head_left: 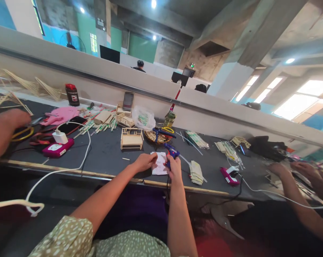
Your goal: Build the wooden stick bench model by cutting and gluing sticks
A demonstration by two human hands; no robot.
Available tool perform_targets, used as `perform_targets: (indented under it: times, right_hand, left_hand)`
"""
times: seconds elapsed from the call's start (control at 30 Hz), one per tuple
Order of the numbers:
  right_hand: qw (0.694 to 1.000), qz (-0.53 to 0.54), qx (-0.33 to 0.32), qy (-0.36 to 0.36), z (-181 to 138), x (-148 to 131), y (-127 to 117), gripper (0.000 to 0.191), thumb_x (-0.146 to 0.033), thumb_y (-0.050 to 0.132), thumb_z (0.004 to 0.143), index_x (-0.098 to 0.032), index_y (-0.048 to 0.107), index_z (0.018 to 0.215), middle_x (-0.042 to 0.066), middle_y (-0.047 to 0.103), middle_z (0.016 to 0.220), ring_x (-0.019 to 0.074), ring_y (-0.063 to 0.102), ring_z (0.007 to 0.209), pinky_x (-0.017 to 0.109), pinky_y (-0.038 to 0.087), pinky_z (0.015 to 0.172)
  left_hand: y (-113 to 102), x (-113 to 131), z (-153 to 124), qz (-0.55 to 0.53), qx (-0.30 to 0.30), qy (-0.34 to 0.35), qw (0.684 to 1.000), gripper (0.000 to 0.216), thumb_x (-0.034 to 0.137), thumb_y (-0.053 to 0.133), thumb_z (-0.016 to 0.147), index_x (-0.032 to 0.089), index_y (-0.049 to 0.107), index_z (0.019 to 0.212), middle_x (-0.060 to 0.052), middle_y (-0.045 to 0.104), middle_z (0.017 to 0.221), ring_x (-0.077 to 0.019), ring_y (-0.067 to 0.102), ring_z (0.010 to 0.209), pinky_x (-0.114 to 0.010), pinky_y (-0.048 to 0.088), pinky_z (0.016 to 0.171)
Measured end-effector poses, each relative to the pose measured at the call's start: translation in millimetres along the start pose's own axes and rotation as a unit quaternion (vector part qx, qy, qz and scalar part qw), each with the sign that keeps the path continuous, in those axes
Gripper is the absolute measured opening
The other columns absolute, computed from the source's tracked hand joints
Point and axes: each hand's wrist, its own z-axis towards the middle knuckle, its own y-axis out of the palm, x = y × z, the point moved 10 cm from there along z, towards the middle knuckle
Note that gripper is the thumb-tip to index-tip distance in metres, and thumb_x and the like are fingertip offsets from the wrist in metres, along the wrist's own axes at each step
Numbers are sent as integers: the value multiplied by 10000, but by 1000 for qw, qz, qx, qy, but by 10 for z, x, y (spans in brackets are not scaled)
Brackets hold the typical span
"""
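Observation:
My right hand (174,167) is closed around the grip of a blue glue gun (171,152), whose nozzle points down at a white sheet of paper (159,163) on the dark table (105,150). My left hand (144,161) rests at the paper's left edge with its fingers curled on something I cannot make out. Just beyond the paper stands a small wooden model bed (132,138).
A co-worker's hand (3,130) reaches in at the left near a pink power bank (57,149) with a white charger and cable. Another person's hands (297,169) work at the right. Bamboo sticks, a round woven tray (154,136), a plastic bag and a dark bottle (72,94) lie about.

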Motion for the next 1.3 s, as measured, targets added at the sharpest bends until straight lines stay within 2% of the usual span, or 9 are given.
perform_targets:
  times: [0.17, 0.37, 0.53, 0.7, 0.77, 0.9, 1.0, 1.13, 1.3]
  right_hand:
    - [977, -203, -20, -64, -27, -12, -188, 269, -421, 609, 749, -207, 495, 866, -45, 572, 548, 148, 552, 431, 231, 406, 376]
    - [857, -501, 98, -66, -4, -189, -472, 265, -335, 542, 824, -163, 503, 1022, 187, 708, 937, 291, 692, 881, 344, 494, 702]
    - [936, -332, 76, -87, 22, -178, -458, 272, -401, 579, 800, -198, 506, 966, 82, 686, 773, 220, 657, 601, 289, 462, 500]
    - [996, -68, -37, -52, -6, -29, -226, 374, -472, 696, 686, -199, 521, 873, -77, 525, 523, 100, 472, 367, 191, 323, 307]
    - [998, -26, -47, -29, -37, -11, -197, 411, -486, 725, 659, -191, 524, 862, -81, 535, 532, 82, 473, 374, 169, 327, 305]
    - [998, -4, -64, -5, -99, -17, -158, 443, -489, 755, 640, -183, 529, 867, -79, 557, 562, 68, 486, 385, 153, 341, 309]
    - [998, 12, -63, -24, -127, -66, -145, 463, -503, 768, 631, -183, 530, 867, -74, 571, 581, 67, 490, 394, 154, 347, 310]
    - [996, 24, -56, -60, -160, -159, -116, 475, -501, 771, 653, -190, 537, 927, -67, 593, 609, 74, 513, 440, 156, 385, 344]
    - [994, 11, -80, -80, -234, -240, 21, 448, -480, 754, 690, -191, 545, 960, -67, 588, 616, 72, 503, 453, 159, 403, 365]
  left_hand:
    - [-3, -36, -40, 4, 6, -19, 1000, 153, 303, 423, 941, 256, 538, 1030, -23, 708, 843, -222, 669, 793, -253, 331, 614]
    - [35, -37, -34, -26, 11, -12, 1000, 178, 307, 390, 951, 251, 553, 991, -29, 702, 826, -220, 661, 771, -259, 337, 626]
    - [-2, -194, -26, -220, 52, -48, 973, 155, 340, 440, 918, 234, 552, 903, -5, 691, 790, -187, 646, 731, -256, 397, 660]
    - [-179, -454, -107, -459, 186, -125, 860, 141, 330, 477, 846, 210, 499, 776, 13, 622, 697, -152, 595, 607, -241, 430, 550]
    - [-321, -552, -220, -428, 241, -167, 855, 138, 319, 482, 832, 206, 499, 754, 16, 601, 680, -144, 576, 578, -239, 424, 533]
    - [-792, -501, -446, -134, 321, -191, 918, 149, 289, 458, 884, 206, 569, 831, -45, 659, 911, -191, 616, 856, -303, 479, 790]
    - [-844, -489, -434, 41, 260, -220, 939, 141, 233, 454, 888, 192, 587, 866, -115, 596, 1236, -257, 576, 1094, -365, 467, 906]
    - [-654, -668, -380, 100, 145, -274, 945, 177, 225, 429, 911, 177, 599, 924, -127, 469, 1411, -218, 648, 950, -340, 519, 788]
    - [-640, -676, -347, 82, 165, -235, 954, 173, 191, 418, 915, 181, 587, 877, -128, 508, 1373, -225, 620, 1082, -335, 489, 927]
